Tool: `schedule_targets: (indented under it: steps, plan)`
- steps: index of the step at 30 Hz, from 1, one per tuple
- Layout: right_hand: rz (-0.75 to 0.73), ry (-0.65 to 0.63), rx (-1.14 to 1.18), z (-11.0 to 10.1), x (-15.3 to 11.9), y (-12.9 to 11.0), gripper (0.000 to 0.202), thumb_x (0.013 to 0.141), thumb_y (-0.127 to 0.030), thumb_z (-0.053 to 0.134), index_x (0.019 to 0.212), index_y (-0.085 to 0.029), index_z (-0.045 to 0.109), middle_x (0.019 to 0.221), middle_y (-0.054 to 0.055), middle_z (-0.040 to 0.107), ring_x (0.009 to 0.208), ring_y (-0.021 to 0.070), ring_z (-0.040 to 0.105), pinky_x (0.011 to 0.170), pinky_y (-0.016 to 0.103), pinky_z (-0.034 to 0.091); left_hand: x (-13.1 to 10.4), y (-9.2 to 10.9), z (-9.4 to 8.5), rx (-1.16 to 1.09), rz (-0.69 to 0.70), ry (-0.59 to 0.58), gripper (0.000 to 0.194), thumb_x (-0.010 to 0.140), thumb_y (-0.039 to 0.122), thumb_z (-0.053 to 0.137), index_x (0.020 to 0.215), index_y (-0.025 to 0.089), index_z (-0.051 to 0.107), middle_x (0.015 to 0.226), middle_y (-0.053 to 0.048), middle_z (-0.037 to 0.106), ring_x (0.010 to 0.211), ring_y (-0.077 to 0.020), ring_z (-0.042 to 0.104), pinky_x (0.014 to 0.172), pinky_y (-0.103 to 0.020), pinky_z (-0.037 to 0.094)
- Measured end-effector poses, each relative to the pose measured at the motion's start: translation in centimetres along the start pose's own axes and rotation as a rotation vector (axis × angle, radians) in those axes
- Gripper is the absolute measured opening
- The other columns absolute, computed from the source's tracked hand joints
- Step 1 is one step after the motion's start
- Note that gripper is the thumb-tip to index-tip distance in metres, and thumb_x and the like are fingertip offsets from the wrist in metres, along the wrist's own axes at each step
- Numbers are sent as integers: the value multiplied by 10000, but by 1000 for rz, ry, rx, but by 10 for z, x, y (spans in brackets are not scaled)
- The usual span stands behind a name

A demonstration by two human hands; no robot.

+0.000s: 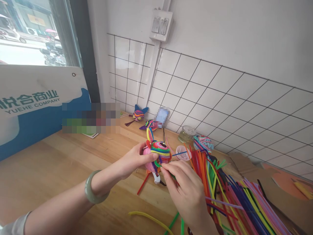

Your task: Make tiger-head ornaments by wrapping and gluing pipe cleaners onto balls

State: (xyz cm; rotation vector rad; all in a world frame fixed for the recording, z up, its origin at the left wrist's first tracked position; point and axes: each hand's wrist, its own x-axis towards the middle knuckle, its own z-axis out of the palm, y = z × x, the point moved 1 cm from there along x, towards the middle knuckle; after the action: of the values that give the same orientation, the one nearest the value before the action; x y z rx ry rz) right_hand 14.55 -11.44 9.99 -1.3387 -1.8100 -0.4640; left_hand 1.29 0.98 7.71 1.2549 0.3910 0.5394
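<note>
A multicoloured pipe-cleaner figure (pixel 161 148) with upright ears hangs above the wooden table, roughly mid-view. My left hand (pixel 138 156), with a pale green bangle at the wrist, is wrapped round its left side, thumb across the front. At the figure's lower right, my right hand (pixel 184 186) pinches a green pipe cleaner (pixel 157 164) against it. Below the figure, a white tool (pixel 156 178) with a black cord shows in part. A red pipe cleaner (pixel 143 184) lies near it.
Many coloured pipe cleaners (pixel 246 199) spread at the right. Behind are a blue-eared figure (pixel 138 114), another figure (pixel 149 125), a glass jar (pixel 186 133), a small pink tub (pixel 183 153) and a blue-pink coiled piece (pixel 203 143). A wire grid (pixel 181 80) lines the wall.
</note>
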Motion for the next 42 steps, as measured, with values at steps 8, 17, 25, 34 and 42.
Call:
schedule_targets:
  steps: [8, 17, 25, 34, 42]
  plan:
    - [40, 25, 46, 5, -1, 1, 121, 891, -72, 621, 936, -181, 650, 823, 46, 699, 761, 170, 660, 717, 320, 568, -1, 0, -2, 9, -6, -20, 518, 815, 482, 719, 1193, 145, 608, 1135, -131, 711, 974, -245, 687, 736, -291, 565]
    - [90, 43, 86, 5, 2, -1, 109, 883, -93, 626, 906, -198, 646, 788, 16, 698, 736, 144, 670, 703, 269, 567, 0, -1, -2, -5, -11, -28, 542, 797, 490, 731, 1187, 133, 613, 1138, -147, 712, 973, -258, 690, 723, -285, 559]
    - [126, 53, 90, 4, 2, -3, 93, 885, -119, 618, 866, -204, 649, 771, 14, 699, 714, 145, 680, 678, 253, 559, -1, 2, 0, -20, -28, -29, 613, 779, 493, 750, 1232, 116, 582, 1212, -173, 691, 1021, -272, 684, 760, -289, 548]
    - [122, 50, 96, 5, 3, -3, 103, 880, -109, 616, 870, -205, 653, 764, 12, 700, 702, 148, 683, 663, 251, 560, -1, 1, -2, -4, -37, -23, 552, 783, 509, 742, 1168, 136, 611, 1155, -149, 711, 972, -256, 691, 734, -280, 545]
    - [114, 58, 82, 7, 2, -4, 88, 881, -120, 627, 864, -205, 642, 756, 15, 697, 694, 151, 677, 662, 257, 557, -1, 3, -1, -9, -40, -20, 580, 754, 509, 762, 1169, 127, 627, 1156, -158, 707, 1001, -277, 682, 756, -297, 544]
